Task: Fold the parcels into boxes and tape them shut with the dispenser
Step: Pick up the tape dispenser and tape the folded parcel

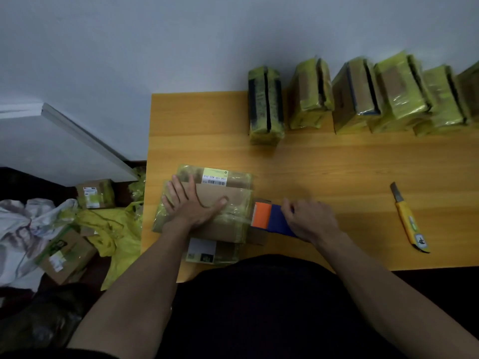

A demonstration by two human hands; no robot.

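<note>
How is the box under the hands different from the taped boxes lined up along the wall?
The box under the hands lies flat near the table's front edge; the row of boxes stands on edge at the back.
The left hand presses flat on the near box while the right hand grips the tape dispenser at its end; nobody touches the row.
Both show brown cardboard under yellowish tape.
</note>
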